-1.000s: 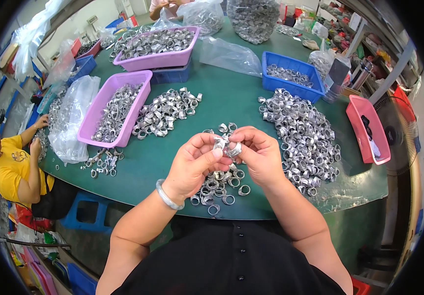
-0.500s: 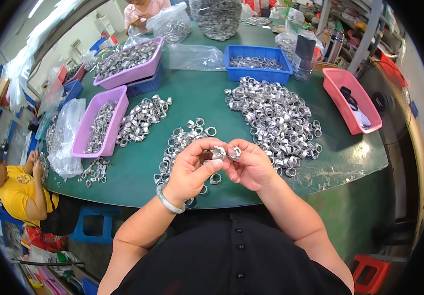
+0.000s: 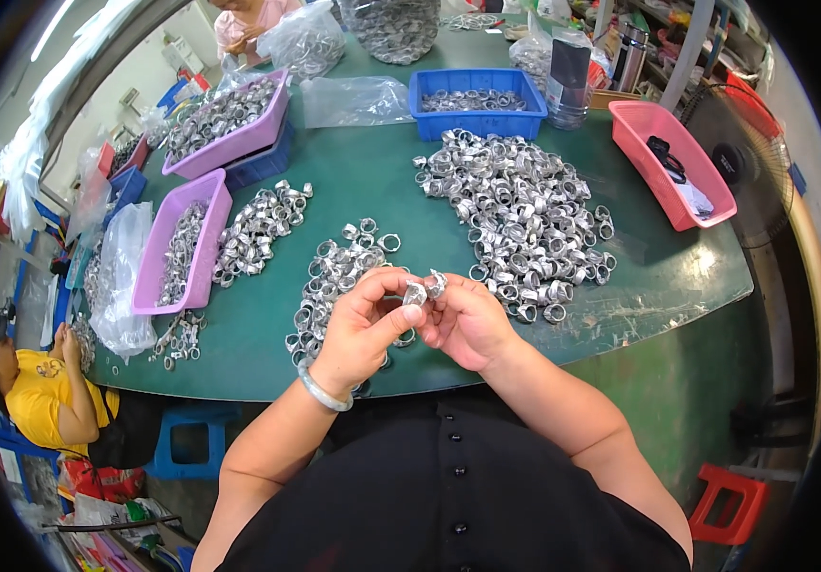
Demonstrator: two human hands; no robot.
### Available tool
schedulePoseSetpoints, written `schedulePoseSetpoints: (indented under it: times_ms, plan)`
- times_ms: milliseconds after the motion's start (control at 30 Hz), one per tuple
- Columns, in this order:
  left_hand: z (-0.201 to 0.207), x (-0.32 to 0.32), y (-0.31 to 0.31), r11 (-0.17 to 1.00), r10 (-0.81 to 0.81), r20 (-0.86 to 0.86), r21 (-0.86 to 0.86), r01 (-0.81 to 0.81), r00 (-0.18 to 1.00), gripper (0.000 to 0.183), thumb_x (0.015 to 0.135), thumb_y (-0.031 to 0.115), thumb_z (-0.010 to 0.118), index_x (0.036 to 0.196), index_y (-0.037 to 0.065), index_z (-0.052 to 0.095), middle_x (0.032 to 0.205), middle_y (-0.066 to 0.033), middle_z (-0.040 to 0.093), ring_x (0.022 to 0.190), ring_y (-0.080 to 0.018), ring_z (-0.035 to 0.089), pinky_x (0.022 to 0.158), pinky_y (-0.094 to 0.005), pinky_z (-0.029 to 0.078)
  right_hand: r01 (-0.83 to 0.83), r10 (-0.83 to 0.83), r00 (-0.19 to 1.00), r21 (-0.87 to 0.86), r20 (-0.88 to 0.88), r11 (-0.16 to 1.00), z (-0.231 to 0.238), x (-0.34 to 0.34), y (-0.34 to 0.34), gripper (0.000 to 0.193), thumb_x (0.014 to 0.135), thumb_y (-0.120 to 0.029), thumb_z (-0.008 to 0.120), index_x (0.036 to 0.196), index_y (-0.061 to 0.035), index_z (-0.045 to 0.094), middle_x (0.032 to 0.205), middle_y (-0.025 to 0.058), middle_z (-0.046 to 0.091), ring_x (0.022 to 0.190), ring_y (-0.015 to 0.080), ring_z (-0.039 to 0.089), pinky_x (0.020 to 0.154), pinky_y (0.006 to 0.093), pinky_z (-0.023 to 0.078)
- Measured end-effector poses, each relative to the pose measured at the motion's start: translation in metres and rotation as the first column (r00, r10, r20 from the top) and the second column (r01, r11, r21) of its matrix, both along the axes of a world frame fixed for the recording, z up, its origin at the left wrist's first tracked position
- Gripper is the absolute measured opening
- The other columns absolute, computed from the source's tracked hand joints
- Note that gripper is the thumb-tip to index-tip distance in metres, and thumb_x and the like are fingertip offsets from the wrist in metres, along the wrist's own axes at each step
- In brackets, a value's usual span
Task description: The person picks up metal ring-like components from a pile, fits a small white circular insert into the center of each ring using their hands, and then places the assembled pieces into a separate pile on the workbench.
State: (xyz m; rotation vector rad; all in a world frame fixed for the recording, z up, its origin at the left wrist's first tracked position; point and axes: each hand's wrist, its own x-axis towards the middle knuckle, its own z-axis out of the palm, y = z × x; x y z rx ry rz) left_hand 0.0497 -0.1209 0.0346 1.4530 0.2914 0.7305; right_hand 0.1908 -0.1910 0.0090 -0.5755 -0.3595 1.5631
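Head camera view, looking down: a person's two bare hands meet above a green counter (image 3: 358,195). The left hand (image 3: 353,329) has its fingers pinched around a silver-coloured metal ring (image 3: 414,294). The right hand (image 3: 472,324) has its fingers closed on a second ring (image 3: 437,283), held up just beside the first; whether the two rings touch is too small to tell. A pale bracelet (image 3: 323,391) circles the left wrist.

Beneath and beyond the left hand lies a loose pile of similar rings (image 3: 324,286). A far larger ring heap (image 3: 525,229) spreads beyond the right hand, with a blue tray (image 3: 482,124) of rings behind it. To the left, a lilac basket (image 3: 214,253) of rings stands beside another ring pile (image 3: 260,229). At the far right sits a pink basket (image 3: 653,186) containing dark and white items. At the left edge, a co-worker in a yellow shirt (image 3: 53,410) sits with both hands raised at the counter.
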Motion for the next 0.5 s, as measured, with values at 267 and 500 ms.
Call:
schedulePoseSetpoints:
  times_ms: [267, 500]
  plan:
    - [-0.004, -0.004, 0.002, 0.984, 0.036, -0.025, -0.172, -0.040, 0.999, 0.020, 0.083, 0.004, 0.058, 0.102, -0.001, 0.054, 0.098, -0.0047, 0.052, 0.082, -0.0114, 0.054, 0.074, -0.0245, 0.046, -0.013, 0.014, 1.000, -0.067, 0.007, 0.998, 0.005, -0.013, 0.004, 0.022, 0.090, -0.020, 0.043, 0.092, -0.0038, 0.058, 0.072, 0.0060, 0.060, 0.054, 0.0141, 0.052, 0.046, 0.0233, 0.038]
    - [-0.006, -0.006, 0.005, 0.971, 0.050, -0.038, -0.231, -0.057, 0.998, 0.020, 0.084, 0.005, 0.058, 0.102, 0.000, 0.054, 0.086, -0.0012, 0.055, 0.073, -0.0075, 0.051, 0.067, -0.0206, 0.044, 0.024, -0.013, 0.992, -0.090, 0.122, 0.996, 0.004, -0.017, 0.006, 0.026, 0.091, -0.022, 0.042, 0.088, -0.0013, 0.057, 0.069, 0.0098, 0.060, 0.049, 0.0149, 0.053, 0.043, 0.0240, 0.041]
